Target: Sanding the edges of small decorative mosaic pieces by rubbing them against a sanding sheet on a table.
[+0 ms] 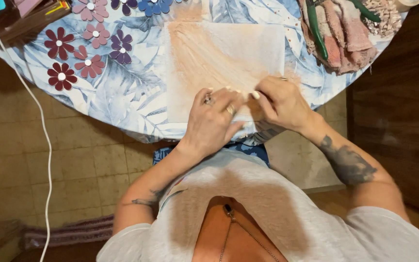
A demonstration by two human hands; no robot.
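My left hand (214,121) and right hand (280,104) sit together at the near edge of the worktop (122,104). Ahead, the smeared white sheet (224,53) lies flat, easy to pass over. To the left, flower cutouts (86,48) crowd the cloth. To the far right, green-handled pliers (316,29) on pink rags (347,36) block the way. The white cable (44,136), probably loose, hangs off the left edge.

This looks like a home craft corner. A round bench (122,104) wears a blue leaf-print cloth and stands on a worn tiled floor (73,165). On it lie cut-out flower shapes (89,65) in maroon, pink and purple, a paint-smeared square sheet (219,53), green-handled pliers (316,29) and a stained rag (350,39). A white cable (44,140) hangs off the edge.
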